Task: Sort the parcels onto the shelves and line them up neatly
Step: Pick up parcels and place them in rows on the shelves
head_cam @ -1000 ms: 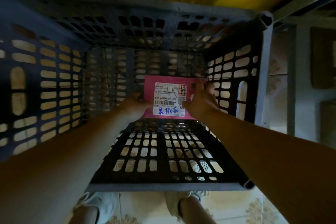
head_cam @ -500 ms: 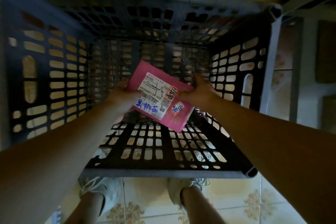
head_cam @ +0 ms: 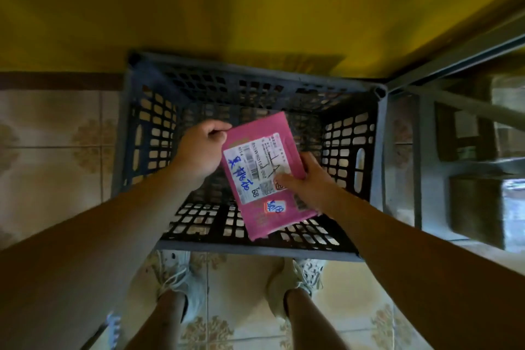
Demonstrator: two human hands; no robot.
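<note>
A flat pink parcel [head_cam: 255,139] with a white shipping label and blue handwriting is held above a dark blue slatted plastic crate [head_cam: 255,247]. My left hand [head_cam: 200,149] pinches the parcel's upper left corner. My right hand [head_cam: 308,179] grips its right edge, thumb lying across the label. The parcel is tilted, its long side running from upper left to lower right. Below it only the crate's slatted floor shows.
The crate stands on a patterned tile floor against a yellow wall [head_cam: 255,8]. A grey metal shelf frame [head_cam: 420,150] stands right of the crate, with dark boxes [head_cam: 474,207] behind it. My two feet in pale shoes [head_cam: 181,281] are just in front of the crate.
Both hands have lifted the pink parcel up out of the crate and turned it clockwise. The view has pulled back and up, showing the whole crate.
</note>
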